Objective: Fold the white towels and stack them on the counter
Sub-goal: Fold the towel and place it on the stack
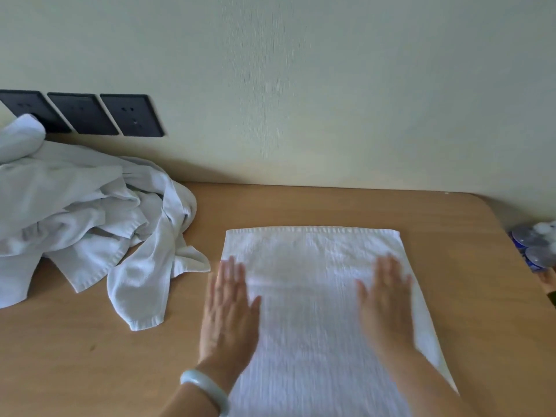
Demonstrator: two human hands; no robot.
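Stretched lengthwise toward the camera, a white towel (313, 296) lies flat on the desk (90, 356), its near end running out of the bottom of the view and its hemmed far end squared off short of the wall (331, 85). Both hands lie palm-down on it. The left hand (228, 314) straddles the towel's left edge, while the right hand (385, 305) sits just inside the right edge. On each, the fingers (231, 275) are straight, close together and holding nothing. Both hands are blurred, so they seem to press the cloth, though I cannot tell how firmly. A pale bangle (204, 386) circles the left wrist.

To the left, near the flat towel but apart from it, a rumpled heap of white towels (84, 212) spreads to the frame's edge. Behind the heap, three dark sockets (129, 115) sit in a row on the wall. At the far right edge are some blue and clear objects (532, 248), too blurred to identify.
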